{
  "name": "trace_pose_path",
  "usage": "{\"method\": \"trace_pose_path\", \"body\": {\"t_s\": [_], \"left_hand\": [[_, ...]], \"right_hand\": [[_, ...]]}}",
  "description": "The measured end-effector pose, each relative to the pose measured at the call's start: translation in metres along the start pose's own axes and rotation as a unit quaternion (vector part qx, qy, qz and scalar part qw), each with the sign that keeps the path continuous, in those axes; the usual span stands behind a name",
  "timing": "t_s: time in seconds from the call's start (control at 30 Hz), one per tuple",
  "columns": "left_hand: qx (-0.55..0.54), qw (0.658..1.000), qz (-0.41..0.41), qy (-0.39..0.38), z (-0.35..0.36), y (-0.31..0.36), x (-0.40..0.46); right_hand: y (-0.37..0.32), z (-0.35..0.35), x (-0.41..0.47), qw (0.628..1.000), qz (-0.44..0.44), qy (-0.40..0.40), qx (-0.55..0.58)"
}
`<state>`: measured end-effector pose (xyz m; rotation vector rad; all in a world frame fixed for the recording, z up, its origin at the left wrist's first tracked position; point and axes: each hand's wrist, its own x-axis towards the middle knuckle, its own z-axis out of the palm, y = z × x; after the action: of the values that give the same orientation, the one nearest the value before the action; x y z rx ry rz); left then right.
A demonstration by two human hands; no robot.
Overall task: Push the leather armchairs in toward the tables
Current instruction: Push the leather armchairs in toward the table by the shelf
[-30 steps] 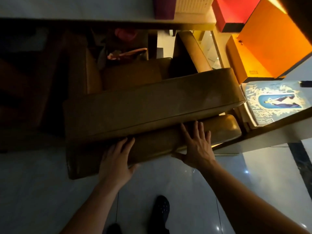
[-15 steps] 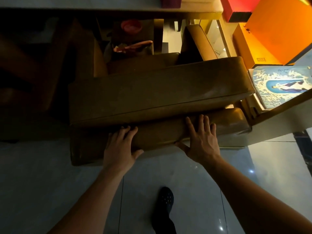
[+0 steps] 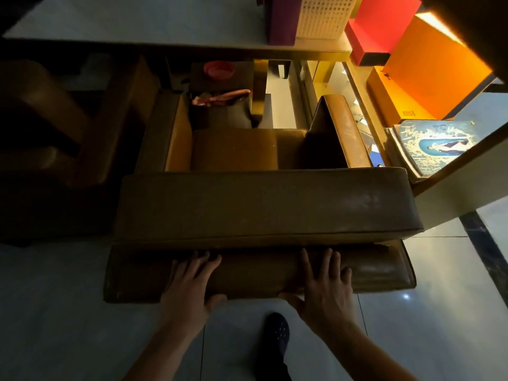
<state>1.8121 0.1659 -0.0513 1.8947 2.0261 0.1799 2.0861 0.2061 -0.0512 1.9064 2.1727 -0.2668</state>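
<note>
A brown leather armchair [image 3: 264, 204] fills the middle of the head view, seen from behind and above, its seat facing a pale table [image 3: 137, 26] at the top. My left hand [image 3: 189, 287] lies flat on the lower back of the chair, fingers spread. My right hand [image 3: 324, 284] presses the same panel further right, thumb under its bottom edge. Neither hand grips anything. The front of the chair reaches under the table's edge.
A second brown armchair [image 3: 55, 127] sits in shadow at the left. Under the table lie a dark bag [image 3: 222, 105] and a red bowl [image 3: 218, 70]. Orange and red boxes [image 3: 423, 67] and a blue picture [image 3: 437, 144] stand at the right. My dark shoe [image 3: 277, 334] is on the tiled floor.
The armchair has turned square to the table and slid toward it. Both hands stayed flat on its back and followed it.
</note>
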Motion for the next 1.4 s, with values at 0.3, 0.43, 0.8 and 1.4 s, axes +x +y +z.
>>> {"method": "trace_pose_path", "body": {"t_s": [0.3, 0.43, 0.8, 1.4], "left_hand": [[0.032, 0.999, 0.018, 0.007, 0.001, -0.006, 0.012], [0.029, 0.999, 0.012, 0.019, -0.002, -0.003, 0.037], [0.024, 0.999, 0.017, 0.039, -0.017, -0.001, 0.143], [0.01, 0.998, 0.04, 0.057, -0.043, -0.017, 0.265]], "right_hand": [[-0.002, -0.009, 0.014, 1.0, 0.006, -0.018, -0.014], [-0.003, -0.022, 0.032, 1.0, -0.003, -0.008, -0.013], [0.004, -0.053, 0.133, 1.0, -0.006, 0.009, -0.011], [-0.009, -0.082, 0.25, 0.999, 0.005, 0.045, -0.023]]}}
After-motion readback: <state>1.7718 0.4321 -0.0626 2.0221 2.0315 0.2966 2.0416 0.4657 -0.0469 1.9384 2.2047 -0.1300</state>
